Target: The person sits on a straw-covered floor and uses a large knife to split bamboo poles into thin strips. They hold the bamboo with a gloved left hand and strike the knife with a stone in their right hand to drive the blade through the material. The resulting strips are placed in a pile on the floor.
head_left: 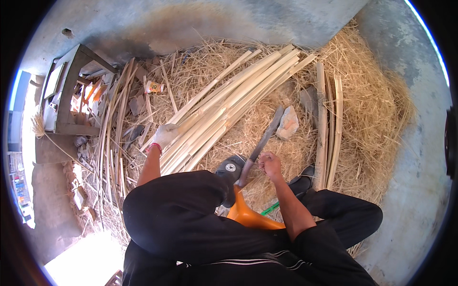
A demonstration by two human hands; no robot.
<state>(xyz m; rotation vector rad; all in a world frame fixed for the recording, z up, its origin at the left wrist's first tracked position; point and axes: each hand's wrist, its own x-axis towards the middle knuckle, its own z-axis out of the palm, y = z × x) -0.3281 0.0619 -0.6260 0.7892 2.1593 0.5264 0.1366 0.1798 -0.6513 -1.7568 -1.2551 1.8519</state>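
My left hand, in a pale glove with a red band at the wrist, closes over a long pale split-wood strip, likely bamboo, at the left edge of a bundle of strips. My bare right hand is closed with curled fingers; whatever is in it, if anything, is hidden. Just left of that hand lies a long knife, its dark blade slanting up and right. The knife's brownish handle rests beside my dark shoe.
An orange plastic seat shows between my legs. A pale stone lies by the blade tip. Long poles stand to the right, against heaped straw. Thin strips and a wooden frame are left. Walls bound the back and right.
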